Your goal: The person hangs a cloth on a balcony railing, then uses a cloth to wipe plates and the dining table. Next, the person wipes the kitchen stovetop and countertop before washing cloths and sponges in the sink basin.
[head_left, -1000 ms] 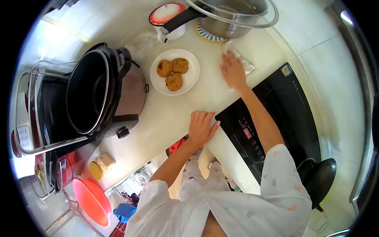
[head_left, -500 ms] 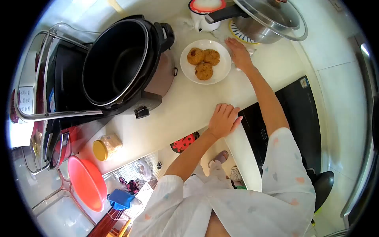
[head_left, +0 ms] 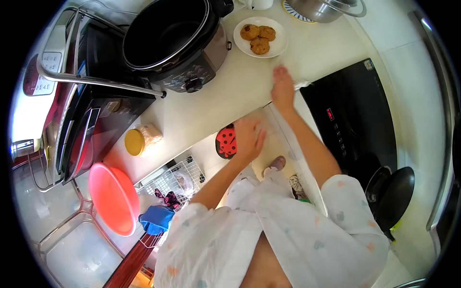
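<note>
My left hand [head_left: 248, 138] is at the counter's front edge, slightly blurred, with its thumb apart from the fingers and nothing visible in it. Farther right, my right hand [head_left: 283, 90] is low over the white counter [head_left: 192, 113]; motion smears its fingers. A crumpled white piece [head_left: 302, 85] shows just beside it, near the corner of the black cooktop [head_left: 353, 110]; whether the hand holds part of it is hidden. Beyond my right hand, a white plate [head_left: 244, 43] bears three brown round cakes [head_left: 260, 46].
A large open cooker [head_left: 192, 69] stands at the back left. A yellow-lidded jar [head_left: 136, 141] and a pink basin [head_left: 113, 199] are at the left. The steel pot [head_left: 319, 9] sits at the back; a black pan [head_left: 396, 197] is at the right.
My right hand has moved from beside the plate toward the counter's front edge, and the white piece now shows near the cooktop corner. My left hand has shifted a little left. The view has tilted downward.
</note>
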